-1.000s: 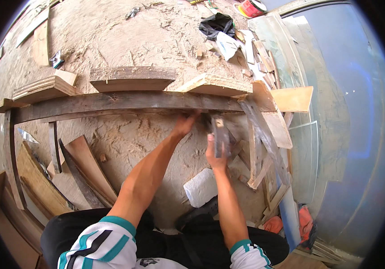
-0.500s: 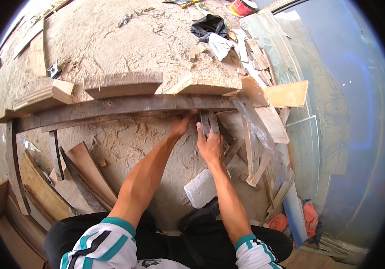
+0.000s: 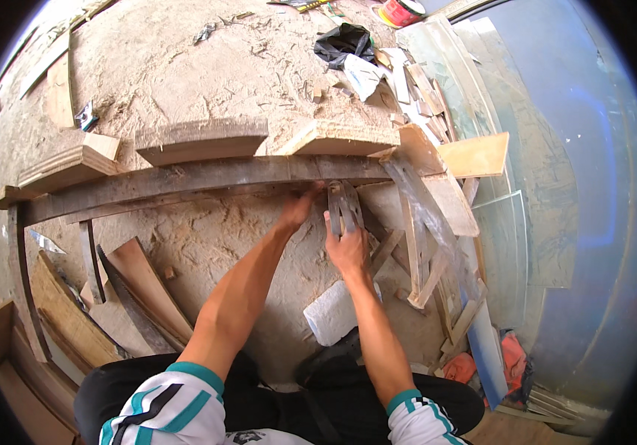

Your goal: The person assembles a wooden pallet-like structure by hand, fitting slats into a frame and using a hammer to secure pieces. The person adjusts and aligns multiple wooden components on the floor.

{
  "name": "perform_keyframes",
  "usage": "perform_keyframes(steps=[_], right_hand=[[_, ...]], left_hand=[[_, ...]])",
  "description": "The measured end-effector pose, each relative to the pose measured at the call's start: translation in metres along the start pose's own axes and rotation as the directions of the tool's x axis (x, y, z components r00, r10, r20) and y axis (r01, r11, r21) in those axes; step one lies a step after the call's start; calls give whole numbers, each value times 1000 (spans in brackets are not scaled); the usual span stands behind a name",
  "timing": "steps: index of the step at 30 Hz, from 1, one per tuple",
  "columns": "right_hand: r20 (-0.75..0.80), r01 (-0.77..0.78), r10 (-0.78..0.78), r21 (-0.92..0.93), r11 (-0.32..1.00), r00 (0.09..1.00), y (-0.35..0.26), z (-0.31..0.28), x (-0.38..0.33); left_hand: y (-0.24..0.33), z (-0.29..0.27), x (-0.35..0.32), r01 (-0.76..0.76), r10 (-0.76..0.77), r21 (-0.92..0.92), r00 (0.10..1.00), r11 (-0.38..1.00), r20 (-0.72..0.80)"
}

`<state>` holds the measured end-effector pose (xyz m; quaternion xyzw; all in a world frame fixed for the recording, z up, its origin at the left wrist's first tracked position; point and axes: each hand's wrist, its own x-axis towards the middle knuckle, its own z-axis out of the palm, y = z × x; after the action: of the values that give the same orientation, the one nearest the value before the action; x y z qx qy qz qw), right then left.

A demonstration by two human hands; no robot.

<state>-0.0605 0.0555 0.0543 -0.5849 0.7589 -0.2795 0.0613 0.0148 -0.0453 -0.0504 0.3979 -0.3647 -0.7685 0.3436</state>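
Floor (image 3: 185, 67): sandy, full of wood scraps.
Left hand (image 3: 300, 208): fingers pressed on long plank (image 3: 185, 178).
Right hand (image 3: 348, 248): fingers pinching small wood piece (image 3: 344, 208).

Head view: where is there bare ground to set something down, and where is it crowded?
Bare patches: the sawdust ground beyond the long plank, and the ground between that plank, the left forearm and the leaning boards. Crowded: the offcuts right of the right hand, and the glass sheets.

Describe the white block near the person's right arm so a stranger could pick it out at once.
Start at the long dark plank across the sawdust floor, then follow the right hand back along its forearm. The white block lies just left of that forearm. It is the only pale, foam-like rectangular chunk among brown wood offcuts.
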Motion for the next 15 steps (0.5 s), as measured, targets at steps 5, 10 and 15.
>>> perform_keyframes(steps=[5,10,15], right_hand=[[-114,15,-13,17,1000,993,-20,-17,-9],[-87,151,-139,146,978,986,-12,-29,-7],[11,31,-32,24,999,999,-1,-13,-17]], left_hand=[[-20,-6,5,3,-2,-65,1000,998,26],[-27,-4,7,-25,32,-142,999,990,43],[-24,-8,9,-14,17,-121,999,993,28]])
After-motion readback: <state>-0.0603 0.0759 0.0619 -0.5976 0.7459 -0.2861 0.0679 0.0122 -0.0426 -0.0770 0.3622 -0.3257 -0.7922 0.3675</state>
